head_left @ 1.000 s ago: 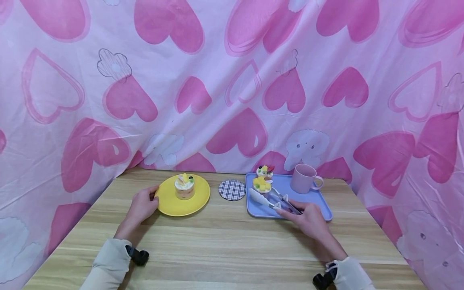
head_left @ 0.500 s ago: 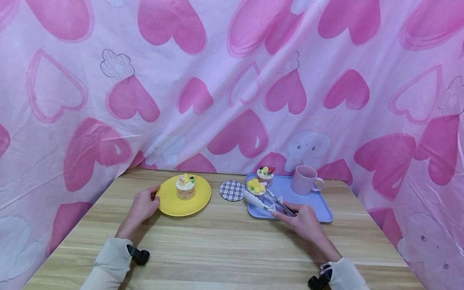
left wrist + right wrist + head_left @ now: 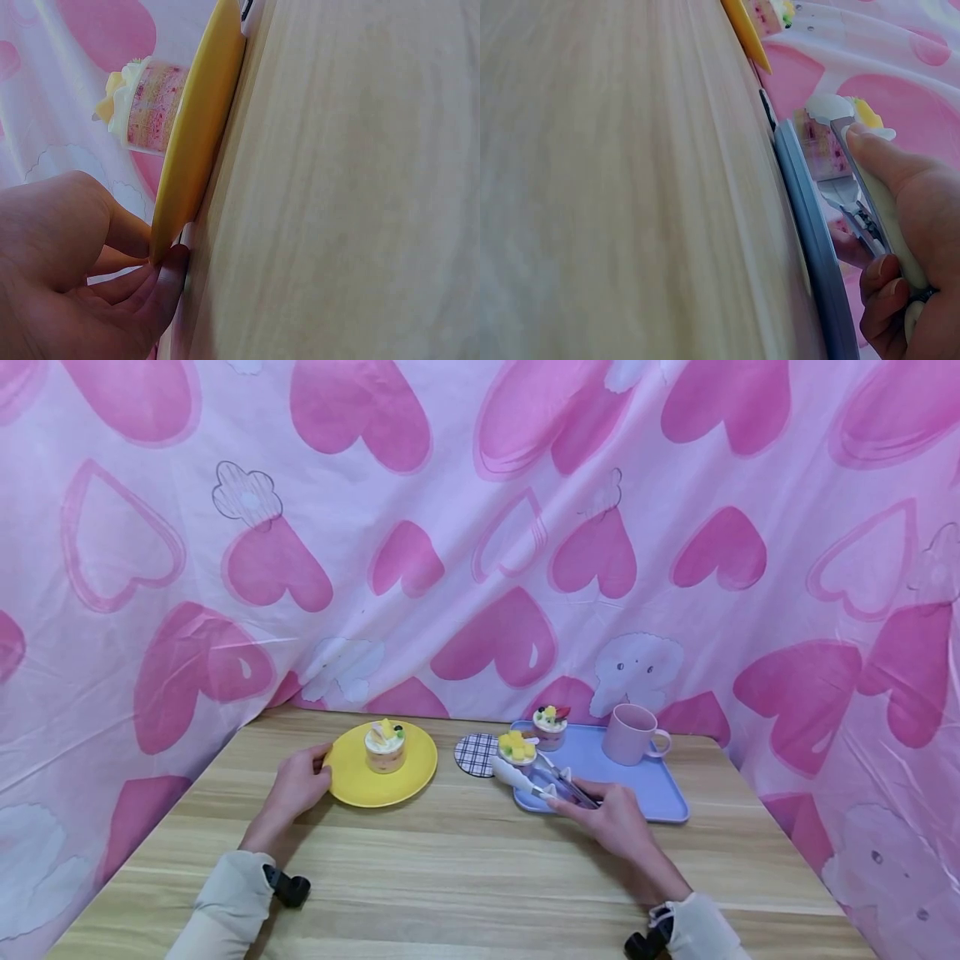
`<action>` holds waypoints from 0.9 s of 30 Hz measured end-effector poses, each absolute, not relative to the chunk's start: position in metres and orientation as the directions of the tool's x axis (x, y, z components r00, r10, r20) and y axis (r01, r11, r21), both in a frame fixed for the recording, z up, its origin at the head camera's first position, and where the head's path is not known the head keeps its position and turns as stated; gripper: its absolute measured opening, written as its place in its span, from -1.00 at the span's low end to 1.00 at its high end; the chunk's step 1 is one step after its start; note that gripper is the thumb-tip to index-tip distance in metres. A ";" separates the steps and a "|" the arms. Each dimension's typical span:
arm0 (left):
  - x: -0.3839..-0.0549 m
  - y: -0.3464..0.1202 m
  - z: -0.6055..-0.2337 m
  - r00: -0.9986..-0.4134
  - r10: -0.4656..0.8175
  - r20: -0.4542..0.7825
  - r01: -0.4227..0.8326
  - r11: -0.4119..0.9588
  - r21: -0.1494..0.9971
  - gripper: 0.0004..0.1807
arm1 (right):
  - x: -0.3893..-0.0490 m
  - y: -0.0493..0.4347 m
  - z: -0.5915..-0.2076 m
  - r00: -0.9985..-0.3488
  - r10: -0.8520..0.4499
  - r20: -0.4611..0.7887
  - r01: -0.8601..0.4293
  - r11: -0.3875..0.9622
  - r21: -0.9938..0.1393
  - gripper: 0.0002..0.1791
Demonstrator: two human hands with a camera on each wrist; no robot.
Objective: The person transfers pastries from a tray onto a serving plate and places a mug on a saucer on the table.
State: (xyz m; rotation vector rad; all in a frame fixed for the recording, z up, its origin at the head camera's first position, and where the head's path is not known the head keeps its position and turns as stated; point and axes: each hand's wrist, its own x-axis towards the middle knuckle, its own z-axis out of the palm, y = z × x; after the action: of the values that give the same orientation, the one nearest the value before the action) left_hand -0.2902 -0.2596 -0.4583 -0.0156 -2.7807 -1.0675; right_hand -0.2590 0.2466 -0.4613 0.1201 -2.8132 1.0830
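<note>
My left hand pinches the left rim of a yellow plate, thumb above and fingers beneath in the left wrist view. On that plate stands a small dessert cup topped with cream and fruit. My right hand holds a pair of metal tongs with pale tips. Between those tips is a second dessert cup with yellow fruit cubes, over the left edge of a blue tray. In the right wrist view, the tongs partly cover this cup.
A third dessert cup and a pink mug stand on the tray. A round checked coaster lies between plate and tray on the wooden table. A pink heart-print cloth hangs behind.
My right hand has moved left with the tongs and the yellow-fruit cup, from in front of the third cup to the tray's left edge. My left hand stays on the plate.
</note>
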 end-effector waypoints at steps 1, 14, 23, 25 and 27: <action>-0.291 -0.260 -0.459 -0.987 -0.051 0.153 0.065 0.743 0.666 -0.42 | -0.259 0.246 -0.461 -0.989 -0.031 0.144 -0.120 0.738 -0.665 -0.07; -0.291 -0.263 -0.460 -0.987 -0.052 0.150 0.062 0.743 0.666 -0.40 | -0.261 0.229 -0.460 -0.988 -0.026 0.152 -0.122 0.729 -0.673 -0.07; -0.291 -0.262 -0.462 -0.988 -0.048 0.148 0.064 0.743 0.666 -0.40 | -0.263 0.216 -0.460 -0.984 -0.033 0.172 -0.144 0.709 -0.690 -0.12; -0.291 -0.261 -0.462 -0.988 -0.047 0.148 0.065 0.744 0.665 -0.40 | -0.262 0.213 -0.460 -0.984 -0.033 0.173 -0.146 0.706 -0.693 -0.12; -0.290 -0.261 -0.461 -0.988 -0.047 0.146 0.063 0.742 0.667 -0.40 | -0.262 0.211 -0.460 -0.985 -0.034 0.172 -0.146 0.701 -0.698 -0.12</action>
State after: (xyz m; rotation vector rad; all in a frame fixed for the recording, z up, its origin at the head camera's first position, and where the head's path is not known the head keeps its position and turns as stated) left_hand -0.2904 -0.2611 -0.4612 -0.0130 -2.7877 -1.0763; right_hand -0.2621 0.2106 -0.4596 0.1475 -2.7612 1.1521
